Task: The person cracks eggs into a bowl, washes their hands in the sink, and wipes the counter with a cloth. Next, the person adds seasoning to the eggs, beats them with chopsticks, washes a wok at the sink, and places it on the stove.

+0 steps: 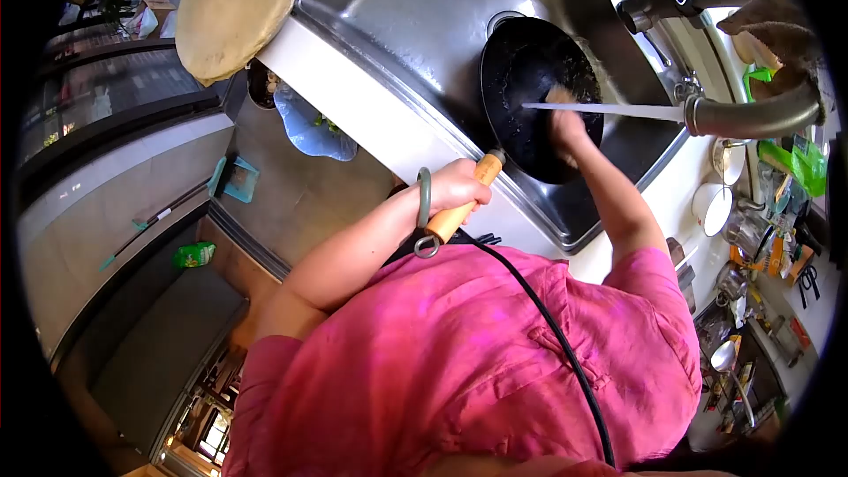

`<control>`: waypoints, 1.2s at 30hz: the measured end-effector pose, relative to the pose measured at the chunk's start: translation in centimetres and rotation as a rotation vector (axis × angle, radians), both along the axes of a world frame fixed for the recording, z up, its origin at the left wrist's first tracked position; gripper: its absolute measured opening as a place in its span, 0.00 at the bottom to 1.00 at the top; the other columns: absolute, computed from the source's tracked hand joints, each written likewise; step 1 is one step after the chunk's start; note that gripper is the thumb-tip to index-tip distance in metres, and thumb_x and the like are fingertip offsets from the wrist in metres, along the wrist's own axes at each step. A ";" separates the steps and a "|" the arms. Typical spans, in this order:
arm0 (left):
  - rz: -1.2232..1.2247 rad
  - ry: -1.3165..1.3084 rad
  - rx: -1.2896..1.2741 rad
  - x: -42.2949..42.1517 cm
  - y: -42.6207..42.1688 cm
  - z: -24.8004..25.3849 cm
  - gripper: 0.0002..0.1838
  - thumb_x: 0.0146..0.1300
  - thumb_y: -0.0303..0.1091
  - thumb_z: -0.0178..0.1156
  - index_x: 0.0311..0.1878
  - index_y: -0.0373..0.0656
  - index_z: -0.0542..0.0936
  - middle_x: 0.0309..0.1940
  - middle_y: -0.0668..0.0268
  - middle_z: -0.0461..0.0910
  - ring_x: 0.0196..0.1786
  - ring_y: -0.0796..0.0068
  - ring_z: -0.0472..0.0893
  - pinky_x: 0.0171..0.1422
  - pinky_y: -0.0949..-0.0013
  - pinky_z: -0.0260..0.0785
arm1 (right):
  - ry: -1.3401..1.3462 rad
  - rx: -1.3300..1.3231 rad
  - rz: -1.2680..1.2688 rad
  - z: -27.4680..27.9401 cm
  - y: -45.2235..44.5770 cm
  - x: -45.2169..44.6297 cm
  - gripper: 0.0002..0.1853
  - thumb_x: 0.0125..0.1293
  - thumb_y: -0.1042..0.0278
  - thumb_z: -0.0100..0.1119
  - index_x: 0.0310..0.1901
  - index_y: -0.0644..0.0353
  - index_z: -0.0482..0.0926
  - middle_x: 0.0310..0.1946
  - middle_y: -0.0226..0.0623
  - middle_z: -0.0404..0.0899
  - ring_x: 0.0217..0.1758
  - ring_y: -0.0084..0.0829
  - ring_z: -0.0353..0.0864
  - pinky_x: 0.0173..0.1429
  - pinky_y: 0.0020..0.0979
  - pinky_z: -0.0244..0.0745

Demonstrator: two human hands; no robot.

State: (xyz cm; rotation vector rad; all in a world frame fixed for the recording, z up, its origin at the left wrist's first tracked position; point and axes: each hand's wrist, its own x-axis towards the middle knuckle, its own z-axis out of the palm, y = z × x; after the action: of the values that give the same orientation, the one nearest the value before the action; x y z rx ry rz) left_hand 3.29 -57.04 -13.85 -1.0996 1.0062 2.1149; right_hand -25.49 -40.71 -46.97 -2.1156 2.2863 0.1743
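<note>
A black wok (521,141) rests tilted in the steel sink (389,26). My left hand (461,184) is wrapped round its wooden handle (452,219), which has a metal ring at the end. Inside the wok, my right hand (568,132) is closed near the inner wall; a tan patch shows at its fingertips, but what it grips is hidden. From the faucet (751,115) a stream of water (632,110) runs across my right hand into the wok.
A round wooden board (238,9) stands at the counter's left end. Below it on the floor is a blue bag (309,128). A white cup (712,208) and utensils line the right counter. A black cord (548,318) hangs down over my pink shirt.
</note>
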 end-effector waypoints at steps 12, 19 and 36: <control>-0.203 -0.039 -0.175 0.0 -0.1 1.2 0.10 0.50 0.25 0.55 0.35 0.32 0.68 0.19 0.64 0.70 0.15 0.75 0.71 0.17 0.73 0.67 | -0.093 -0.124 -0.364 9.3 -13.0 0.9 0.15 0.61 0.69 0.45 0.50 0.50 0.69 0.45 0.41 0.70 0.45 0.43 0.75 0.34 0.38 0.78; -0.212 -0.021 -0.163 -0.1 -0.5 1.3 0.12 0.51 0.25 0.55 0.39 0.31 0.69 0.20 0.64 0.70 0.17 0.76 0.72 0.18 0.74 0.67 | -0.537 0.660 -0.296 15.0 -2.6 6.0 0.20 0.52 0.73 0.52 0.50 0.56 0.73 0.49 0.49 0.73 0.54 0.47 0.72 0.56 0.41 0.68; -0.051 0.017 -0.037 1.0 0.7 0.8 0.14 0.51 0.25 0.55 0.42 0.34 0.67 0.19 0.66 0.69 0.17 0.78 0.71 0.16 0.77 0.65 | -0.618 0.275 -0.148 12.7 -2.9 7.5 0.11 0.52 0.73 0.50 0.38 0.65 0.74 0.37 0.57 0.75 0.43 0.52 0.76 0.48 0.42 0.72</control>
State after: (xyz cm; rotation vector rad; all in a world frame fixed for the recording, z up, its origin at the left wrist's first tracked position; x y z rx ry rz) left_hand 4.32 -56.34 -13.04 -1.0640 1.0737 2.0756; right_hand -17.94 -43.59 -34.23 -1.5714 1.9063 -0.1436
